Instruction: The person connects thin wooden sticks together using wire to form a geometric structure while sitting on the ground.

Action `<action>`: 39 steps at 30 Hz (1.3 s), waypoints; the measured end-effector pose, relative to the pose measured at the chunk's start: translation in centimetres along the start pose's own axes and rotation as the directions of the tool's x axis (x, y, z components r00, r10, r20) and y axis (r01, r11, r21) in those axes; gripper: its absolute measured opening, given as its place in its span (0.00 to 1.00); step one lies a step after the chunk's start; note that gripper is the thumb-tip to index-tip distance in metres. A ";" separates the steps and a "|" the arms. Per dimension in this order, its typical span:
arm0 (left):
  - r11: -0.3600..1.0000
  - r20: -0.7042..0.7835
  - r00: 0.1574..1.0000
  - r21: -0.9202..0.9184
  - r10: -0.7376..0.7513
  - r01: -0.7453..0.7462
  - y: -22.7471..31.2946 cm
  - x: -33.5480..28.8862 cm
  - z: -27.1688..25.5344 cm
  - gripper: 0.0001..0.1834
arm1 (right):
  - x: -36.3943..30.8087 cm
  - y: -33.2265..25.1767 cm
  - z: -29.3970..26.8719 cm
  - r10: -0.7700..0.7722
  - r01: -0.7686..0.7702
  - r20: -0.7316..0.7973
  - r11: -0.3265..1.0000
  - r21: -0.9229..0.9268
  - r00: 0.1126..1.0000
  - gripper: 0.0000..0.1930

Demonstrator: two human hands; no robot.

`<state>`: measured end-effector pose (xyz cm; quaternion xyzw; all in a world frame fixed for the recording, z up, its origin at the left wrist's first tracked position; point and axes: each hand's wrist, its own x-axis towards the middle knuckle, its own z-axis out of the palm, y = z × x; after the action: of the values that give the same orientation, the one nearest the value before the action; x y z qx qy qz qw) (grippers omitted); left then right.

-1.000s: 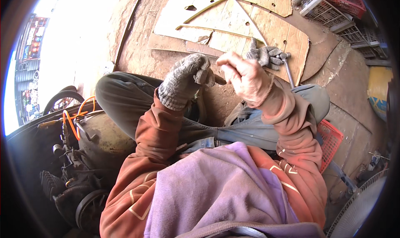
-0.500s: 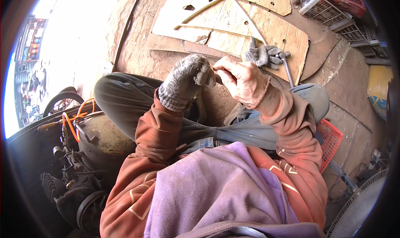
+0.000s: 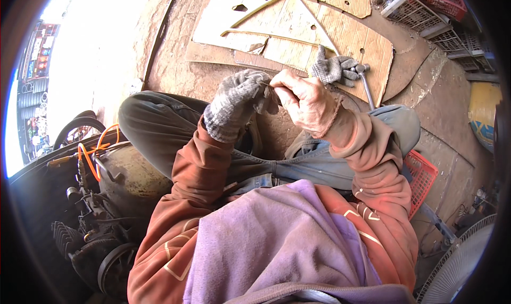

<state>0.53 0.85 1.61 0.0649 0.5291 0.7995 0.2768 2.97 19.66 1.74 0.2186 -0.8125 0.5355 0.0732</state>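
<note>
My left hand (image 3: pixel 236 103), in a grey knitted work glove, is raised over my lap with its fingers curled inward. Against its fingertips, my bare right hand (image 3: pixel 308 103) pinches thumb and forefinger together. What lies between the two hands is too small and hidden to make out. A second grey knitted glove (image 3: pixel 334 70) rests on the cardboard (image 3: pixel 367 43) just beyond my right hand. Beside that glove lies a hammer (image 3: pixel 364 76), its handle pointing back toward my right knee.
Long thin strips (image 3: pixel 266 11) cross on the cardboard. Plastic crates (image 3: pixel 410 11) stand at the far right, a red basket (image 3: pixel 423 179) by my right thigh, and a fan (image 3: pixel 460 266) at lower right. A machine with a rusty tank (image 3: pixel 133 171) and orange hose (image 3: pixel 88 160) fills the left.
Both hands stay together over my lap, with small shifts of the fingers. The gloved left hand has turned slightly and its fingertips are closer to the right hand's pinch.
</note>
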 end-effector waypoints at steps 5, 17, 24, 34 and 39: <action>0.996 -0.074 0.994 0.034 -0.077 0.080 -0.5 0.0 0.4 0.16 | -0.6 0.5 0.7 0.091 -0.091 0.011 0.993 0.072 0.996 0.09; 0.940 -0.251 0.959 0.277 -0.130 0.200 -1.0 0.1 0.6 0.07 | -0.3 1.4 1.1 0.188 -0.182 0.171 0.982 -0.047 0.967 0.09; 0.963 -0.287 0.950 0.194 -0.125 0.185 -1.1 0.7 0.1 0.12 | 1.6 -0.1 -0.3 0.178 0.045 -0.362 0.846 0.531 0.915 0.04; 0.987 -0.218 0.974 0.131 -0.061 0.091 -1.3 0.7 -0.7 0.08 | 2.3 0.6 -5.8 0.460 -0.102 -0.356 0.716 0.691 0.813 0.08; 0.986 -0.192 0.979 0.132 -0.073 0.099 -0.2 0.6 0.2 0.12 | 2.2 1.1 -5.6 0.447 -0.127 -0.330 0.731 0.670 0.832 0.08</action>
<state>0.21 1.40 1.41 -0.0141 0.6101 0.7500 0.2552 -0.07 24.44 3.93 -0.0388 -0.5702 0.8139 0.1048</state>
